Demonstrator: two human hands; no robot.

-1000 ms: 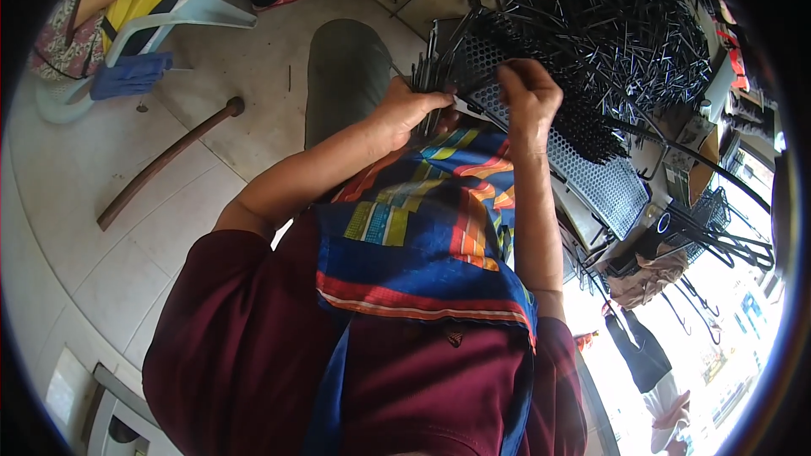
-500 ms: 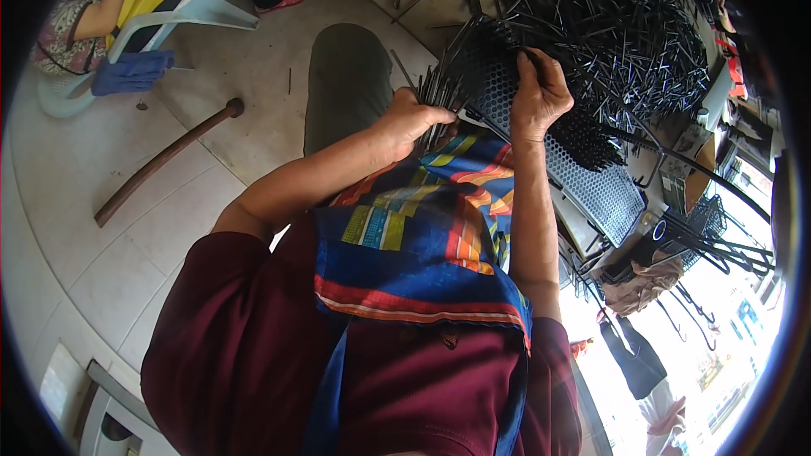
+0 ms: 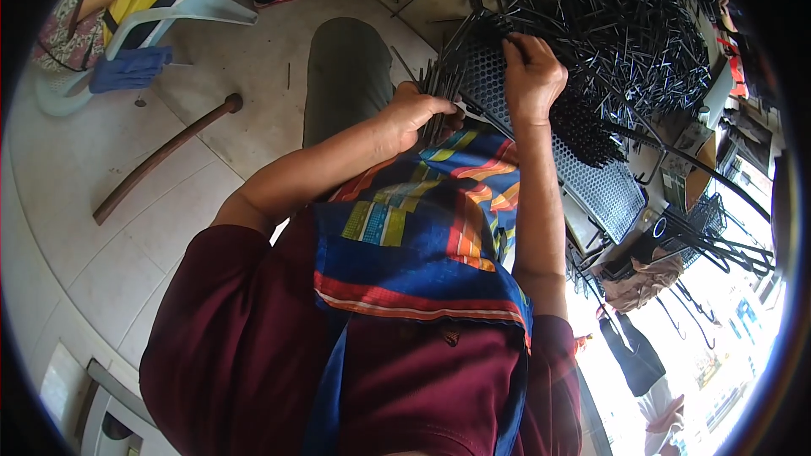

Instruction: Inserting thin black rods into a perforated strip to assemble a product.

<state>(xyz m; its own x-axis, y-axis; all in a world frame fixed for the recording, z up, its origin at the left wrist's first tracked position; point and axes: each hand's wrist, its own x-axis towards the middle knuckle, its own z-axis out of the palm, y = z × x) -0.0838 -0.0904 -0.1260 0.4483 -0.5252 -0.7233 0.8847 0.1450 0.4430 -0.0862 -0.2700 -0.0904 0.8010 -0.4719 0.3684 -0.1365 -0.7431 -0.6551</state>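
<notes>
A bundle of thin dark rods (image 3: 440,82) is gripped in my left hand (image 3: 412,115), with its thumb across them and their ends fanned upward. My right hand (image 3: 536,80) is above a perforated metal plate (image 3: 601,188) full of small round holes. Its thumb and fingers are pinched together at the plate's far part; anything between them is too small or dark to make out. Beside my right wrist, a dense dark cluster of rods (image 3: 589,133) covers part of the plate.
Beyond the plate lies a big heap of loose dark rods (image 3: 617,25). Dark hooked bars and a wire basket (image 3: 705,219) are at the right. A curved brown stick (image 3: 165,160) stands on the tiled floor at left. Another person sits near a pale plastic chair (image 3: 182,13) with a blue cloth.
My right hand has moved slightly away from me and to the left over the plate, still pinched. My left hand keeps its grip on the rods, almost in place.
</notes>
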